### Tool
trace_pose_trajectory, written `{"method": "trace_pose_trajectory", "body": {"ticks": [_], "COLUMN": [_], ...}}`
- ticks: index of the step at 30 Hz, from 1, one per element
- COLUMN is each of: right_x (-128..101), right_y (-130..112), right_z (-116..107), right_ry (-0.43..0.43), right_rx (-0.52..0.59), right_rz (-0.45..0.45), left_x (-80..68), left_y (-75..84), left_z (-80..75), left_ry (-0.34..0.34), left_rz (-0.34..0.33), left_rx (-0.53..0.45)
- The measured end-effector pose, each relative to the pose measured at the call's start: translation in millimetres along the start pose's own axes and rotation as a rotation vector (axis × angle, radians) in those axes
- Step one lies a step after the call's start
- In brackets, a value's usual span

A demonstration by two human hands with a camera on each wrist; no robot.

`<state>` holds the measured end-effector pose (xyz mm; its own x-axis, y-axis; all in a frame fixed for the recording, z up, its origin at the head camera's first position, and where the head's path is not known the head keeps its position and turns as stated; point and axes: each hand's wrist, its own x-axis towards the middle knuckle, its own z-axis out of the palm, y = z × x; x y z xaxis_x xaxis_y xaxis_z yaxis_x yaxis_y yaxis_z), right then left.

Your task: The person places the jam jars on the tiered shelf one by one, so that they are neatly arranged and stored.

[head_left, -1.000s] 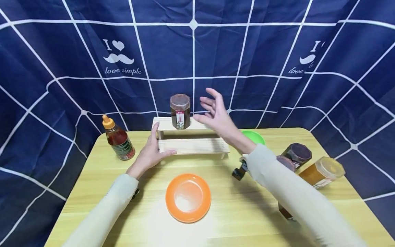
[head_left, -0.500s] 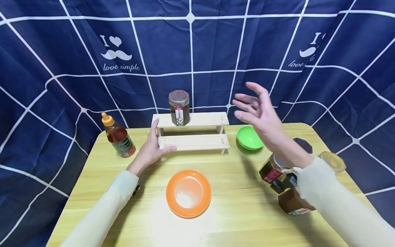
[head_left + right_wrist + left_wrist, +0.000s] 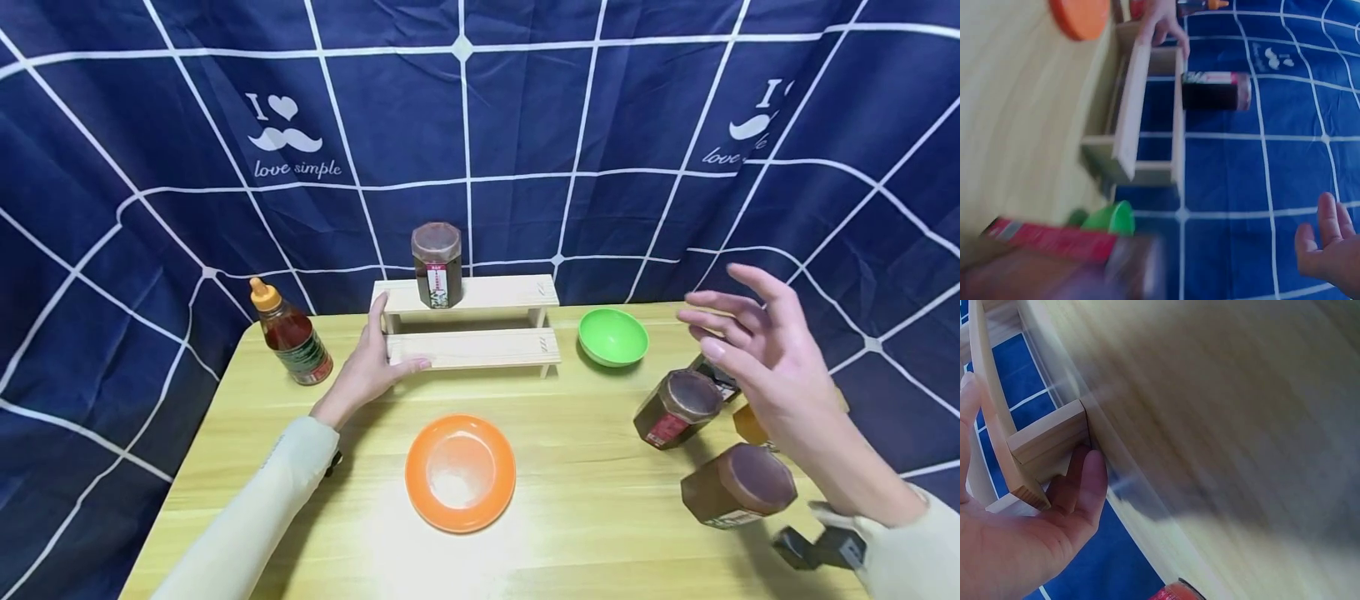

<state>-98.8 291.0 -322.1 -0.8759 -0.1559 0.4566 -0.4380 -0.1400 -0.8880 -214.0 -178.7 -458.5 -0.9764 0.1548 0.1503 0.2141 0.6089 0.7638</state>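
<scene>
A two-tier wooden rack stands at the back of the table, and my left hand grips its left end. In the left wrist view the thumb and fingers curl round the rack's end. One dark, eight-sided jar with a red-and-white label stands upright on the upper tier, left of its middle. My right hand holds nothing, its fingers relaxed, in the air over the right side. Below and beside it stand a jar with a red label, a dark brown jar and an amber jar, partly hidden.
Another dark jar shows partly behind the red-labelled one. A green bowl sits right of the rack. An orange plate lies in front. A sauce bottle with an orange cap stands at left. Blue cloth hangs behind.
My right hand has moved from beside the jar on the upper tier to the right, over the other jars, uncovering the green bowl. My left hand stays at the rack's end.
</scene>
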Motion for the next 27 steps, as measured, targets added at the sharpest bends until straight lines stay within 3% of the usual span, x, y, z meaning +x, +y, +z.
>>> {"method": "trace_pose_trajectory", "body": {"ticks": [3, 8, 14, 18, 24, 27], "right_x": [-20.3, -56.4, -99.7, -121.6, -138.8, -146.3], "right_y": [0.5, 11.6, 27.6, 36.2, 59.7, 67.1], "right_z": [-17.1, -53.1, -85.9, -100.9, -119.2, -120.7], "right_ry": [0.015, -0.054, -0.124, -0.168, -0.319, -0.321], "right_rx": [-0.021, 0.017, -0.017, -0.097, -0.170, -0.220], "right_rz": [0.002, -0.073, -0.140, -0.102, -0.082, -0.017], "left_x": [-1.2, -0.9, -1.6, -2.4, -2.6, -1.4], "left_y": [-1.1, -1.6, 1.1, 2.0, 1.7, 1.7], "left_z": [0.6, 2.9, 3.6, 3.6, 2.0, 1.8], "left_ry": [0.003, -0.001, -0.005, -0.003, 0.003, 0.004], "left_rz": [0.001, 0.000, -0.015, -0.014, -0.016, -0.008], "left_rx": [-0.003, -0.001, 0.010, 0.013, 0.011, 0.004]}}
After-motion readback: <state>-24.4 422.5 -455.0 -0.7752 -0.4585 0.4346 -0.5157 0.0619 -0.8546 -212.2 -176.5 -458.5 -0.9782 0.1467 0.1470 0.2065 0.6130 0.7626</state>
